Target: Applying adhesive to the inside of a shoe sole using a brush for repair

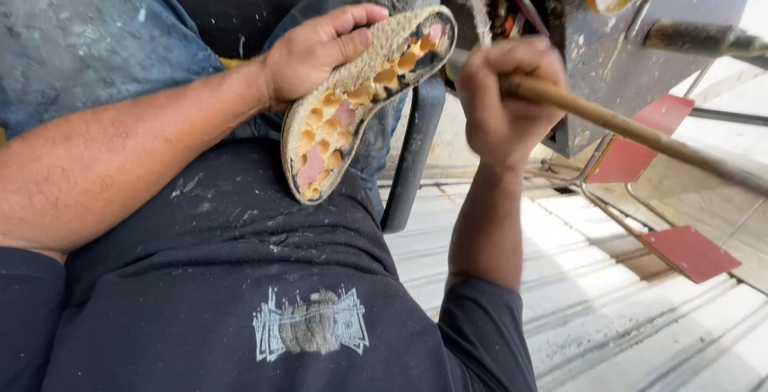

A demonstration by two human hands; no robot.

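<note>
My left hand [320, 48] grips a shoe sole [360, 100] by its upper edge, holding it tilted over my lap. The sole has a woven rope rim and an inner face with orange and pink hollow cells. My right hand [504, 92] is closed around a long wooden handle [640, 132] that runs off to the right. The handle's working end sits at the sole's toe end, hidden behind my fist. A pale cord [478, 4] runs upward from near my right fist.
A dark metal machine body [632, 48] stands at the upper right, with a metal rod [704, 38] sticking out. Two red pedals [688, 252] lie on a wire frame over a pale, scuffed floor [624, 320]. A black chair edge [412, 160] is beside my leg.
</note>
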